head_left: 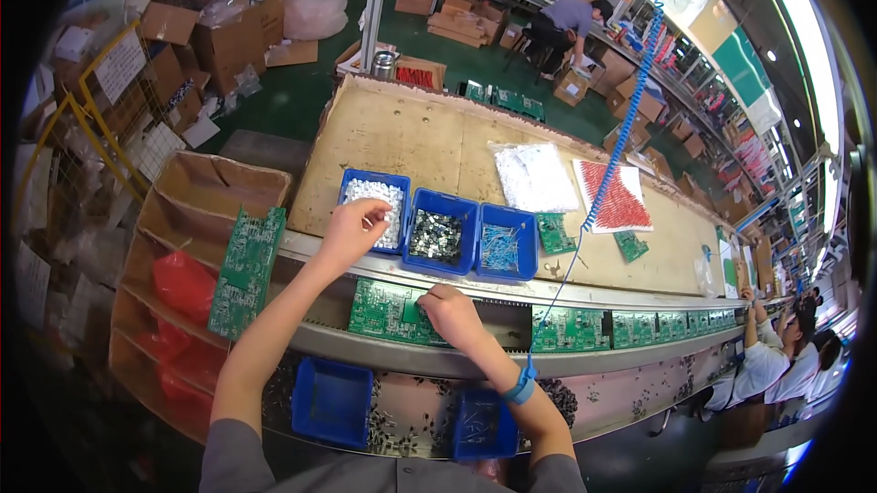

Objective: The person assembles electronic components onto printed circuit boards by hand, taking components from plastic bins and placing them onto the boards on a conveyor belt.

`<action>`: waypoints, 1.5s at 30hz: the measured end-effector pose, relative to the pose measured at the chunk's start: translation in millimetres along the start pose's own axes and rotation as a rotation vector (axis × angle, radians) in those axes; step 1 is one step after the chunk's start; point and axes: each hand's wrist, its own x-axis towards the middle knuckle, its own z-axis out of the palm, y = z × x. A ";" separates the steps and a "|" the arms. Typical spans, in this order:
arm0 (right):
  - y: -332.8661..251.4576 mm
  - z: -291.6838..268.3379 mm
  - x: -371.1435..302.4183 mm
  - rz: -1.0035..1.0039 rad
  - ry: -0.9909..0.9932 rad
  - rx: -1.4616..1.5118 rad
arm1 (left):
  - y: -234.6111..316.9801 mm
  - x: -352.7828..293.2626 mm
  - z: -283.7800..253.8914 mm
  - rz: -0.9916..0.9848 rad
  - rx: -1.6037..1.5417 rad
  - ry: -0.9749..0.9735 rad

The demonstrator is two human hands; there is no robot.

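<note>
My left hand (352,233) is over the near side of a blue bin (343,184) of small white parts (373,190). Its fingers are curled with the tips together; whatever they hold is too small to make out. My right hand (449,315) is closed at the right part of a green circuit board (379,312) lying in the conveyor track. Those fingertips touch or nearly touch the board, and anything between them is hidden. A blue strap (521,389) with a coiled cord (630,118) circles my right wrist.
Beside the white parts stand blue bins of silvery-dark parts (437,235) and blue-leaded parts (500,248). More boards (571,328) line the track rightward. Another board (245,274) leans on a cardboard rack (183,182) at left. Two blue bins (331,402) sit below. Co-workers (767,360) sit far right.
</note>
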 end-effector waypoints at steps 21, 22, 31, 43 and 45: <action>14.0 -24.1 38.6 -0.008 0.130 -0.384 | -23.6 -92.0 -22.2 -0.380 -0.243 -0.238; 18.2 -25.6 48.2 -0.007 0.148 -0.479 | -23.1 -92.6 -23.1 -0.364 -0.183 -0.221; 41.6 -16.6 85.1 0.119 -0.066 -0.760 | -8.6 -90.4 -20.6 -0.110 0.196 -0.213; 43.1 -15.5 80.1 0.073 0.104 -0.743 | -17.0 -94.7 -12.3 0.016 0.335 -0.253; 42.6 -17.6 78.6 0.060 0.140 -0.720 | -17.8 -95.4 -12.2 0.028 0.352 -0.252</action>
